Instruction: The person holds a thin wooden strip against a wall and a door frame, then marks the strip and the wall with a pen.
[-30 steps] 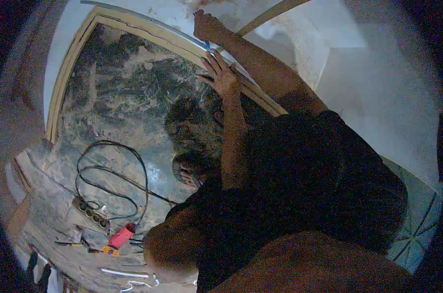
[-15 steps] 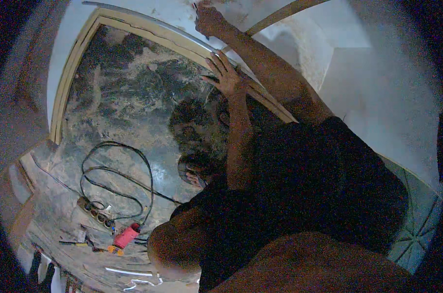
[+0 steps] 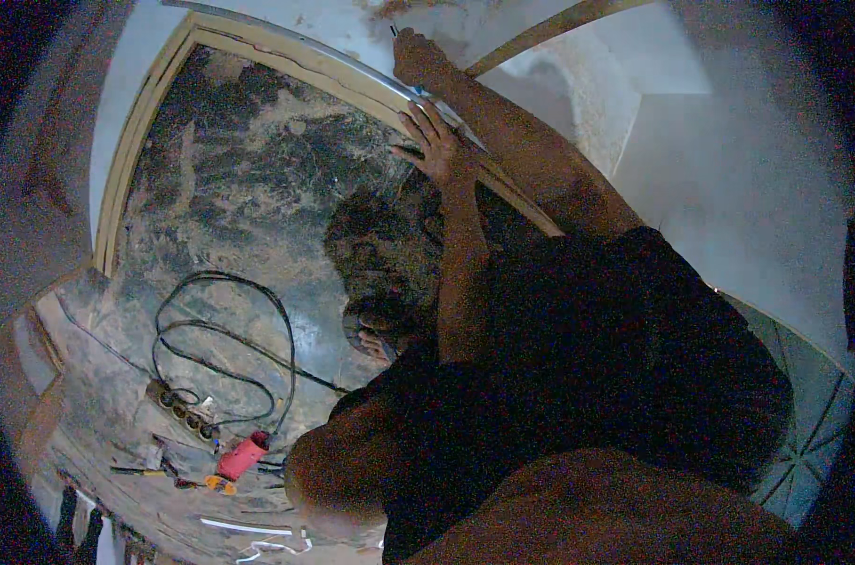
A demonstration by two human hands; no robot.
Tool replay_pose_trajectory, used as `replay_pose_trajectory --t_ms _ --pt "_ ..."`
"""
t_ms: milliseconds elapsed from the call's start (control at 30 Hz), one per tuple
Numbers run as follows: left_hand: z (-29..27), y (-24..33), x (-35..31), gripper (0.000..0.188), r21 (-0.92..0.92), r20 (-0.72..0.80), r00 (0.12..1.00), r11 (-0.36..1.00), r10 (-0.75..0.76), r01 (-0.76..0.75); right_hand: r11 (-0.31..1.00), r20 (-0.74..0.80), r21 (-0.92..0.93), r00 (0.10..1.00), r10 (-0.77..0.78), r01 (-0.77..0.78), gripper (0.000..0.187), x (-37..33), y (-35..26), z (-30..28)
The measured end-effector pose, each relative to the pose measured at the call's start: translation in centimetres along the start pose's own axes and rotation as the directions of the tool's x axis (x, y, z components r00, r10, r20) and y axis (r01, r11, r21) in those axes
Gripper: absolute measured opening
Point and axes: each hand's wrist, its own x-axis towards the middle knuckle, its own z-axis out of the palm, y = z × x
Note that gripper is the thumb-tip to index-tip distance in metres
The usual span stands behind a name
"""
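My left hand (image 3: 434, 143) lies with spread fingers across a long, thin silvery metal strip (image 3: 326, 49), its fingertips on the strip. The strip runs along the edge of a white panel (image 3: 131, 104), beside a pale wooden edging (image 3: 286, 61). Just beyond it, over the panel, my right hand (image 3: 420, 58) is closed around a thin pen-like tool (image 3: 395, 31). Only the tool's end shows, so its exact kind cannot be made out. A small blue spot shows between the two hands.
A dusty dark floor (image 3: 249, 188) fills the middle. At lower left lie a looped black cable (image 3: 291, 330), a power strip (image 3: 185, 411), a red tool or plug (image 3: 242, 456) and white offcuts (image 3: 249, 527). A curved brown strip (image 3: 531, 36) crosses the panel at upper right.
My right hand has slid a little right and nearer to me with the pen-like tool. The left hand stays in place on the strip.
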Motion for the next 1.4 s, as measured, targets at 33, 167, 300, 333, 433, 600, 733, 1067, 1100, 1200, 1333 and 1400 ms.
replay_pose_trajectory --t_ms 33,167,300,333,433,600,733,1067,1100,1200,1333,1400 --pt "0.4 -0.8 0.2 0.074 0.081 -0.029 1.000 0.997 0.011 -0.009 1.000 0.000 0.009 1.000 -0.002 0.002 0.034 0.1 -1.1 -0.1" --pt "0.1 -3.0 -0.1 0.077 0.001 0.069 0.998 1.000 -0.001 0.001 0.985 -0.010 0.172 0.999 0.034 -0.032 0.040 -1.6 -5.2 -2.6" --pt "-0.9 -1.8 -0.1 0.076 -0.178 0.083 0.996 0.983 -0.030 0.044 0.971 -0.023 0.230 0.997 0.069 -0.061 0.044 -2.4 -4.6 -4.6" --pt "-1.1 -1.5 -0.2 0.076 -0.224 0.106 0.994 0.973 -0.030 0.053 0.970 -0.028 0.232 0.997 0.074 -0.065 0.043 -2.5 -4.3 -4.7" --pt "-0.6 -2.2 0.4 0.075 -0.116 0.064 0.998 0.993 -0.008 0.015 0.970 -0.059 0.241 0.997 0.056 -0.040 0.042 -1.8 -5.0 -5.4" --pt "-1.2 -1.8 -0.1 0.072 -0.162 0.118 0.993 0.986 -0.029 0.048 0.955 -0.073 0.294 0.995 0.066 -0.042 0.041 -2.7 -4.9 -5.3" --pt "-0.6 -2.6 0.2 0.070 0.017 0.083 0.997 1.000 -0.011 0.010 0.963 -0.127 0.268 0.992 0.002 0.033 0.039 -1.2 -4.5 -2.9" --pt "-0.1 -1.8 -0.1 0.074 0.026 0.040 0.999 1.000 0.006 -0.007 0.993 -0.168 0.111 0.985 -0.028 0.047 0.036 0.4 -1.8 2.4" --pt "-0.2 -1.5 -0.3 0.075 -0.003 0.057 0.998 1.000 0.005 -0.005 0.994 -0.168 0.106 0.986 -0.021 0.039 0.036 0.4 -1.3 2.6" --pt "-0.8 -1.8 0.1 0.078 -0.026 0.075 0.997 1.000 -0.013 0.015 0.992 -0.177 0.114 0.984 -0.026 0.047 0.037 1.0 -1.8 2.3" --pt "-0.9 -2.0 0.2 0.077 -0.017 0.044 0.999 1.000 -0.023 0.024 0.991 -0.182 0.122 0.983 -0.026 0.049 0.038 1.0 -2.4 2.3" --pt "-0.6 -2.4 0.2 0.076 0.110 0.000 1.000 0.994 0.000 0.000 0.992 -0.198 0.113 0.980 -0.034 0.057 0.038 1.3 -2.7 2.2"
